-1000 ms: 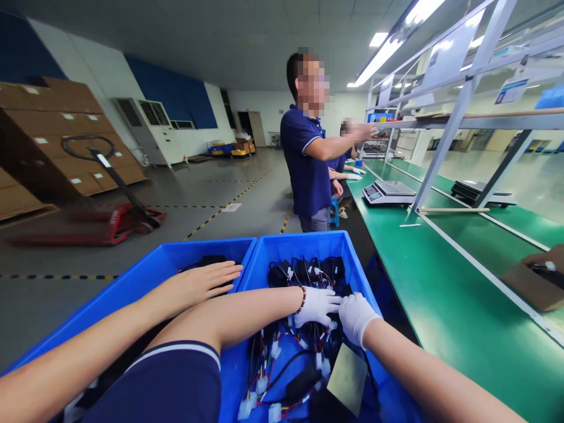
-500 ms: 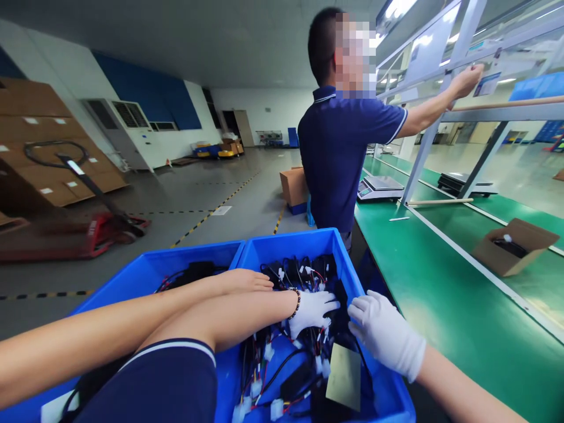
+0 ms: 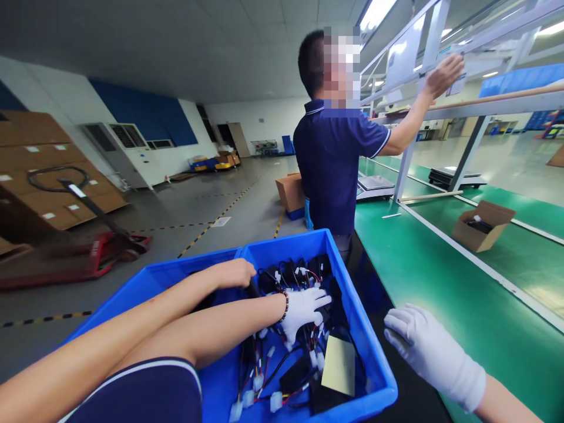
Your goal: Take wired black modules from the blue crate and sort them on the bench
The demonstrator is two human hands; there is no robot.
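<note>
My left hand point(image 3: 304, 305), in a white glove with a bead bracelet at the wrist, lies with fingers spread on a tangle of black wire harnesses point(image 3: 291, 273) with white connectors, inside a blue bin point(image 3: 370, 358). My right hand point(image 3: 425, 346), also gloved, hovers palm down outside the bin's right rim, near the edge of the green bench point(image 3: 440, 276). Its fingers are stretched and it holds nothing. A bare hand point(image 3: 235, 273) of another person, coming from the left, is curled at the wall between this bin and a second blue bin point(image 3: 145, 285).
A person in a navy polo point(image 3: 335, 170) stands just beyond the bins, one hand up on the bench's upper rack. An open cardboard box point(image 3: 482, 226) and a scale point(image 3: 374, 185) sit on the bench. A red pallet jack point(image 3: 101, 249) and stacked cartons stand at left.
My right hand has left the bin and moved right towards the bench. The bare hand has curled up. The standing person has come closer and reached up to the rack.
</note>
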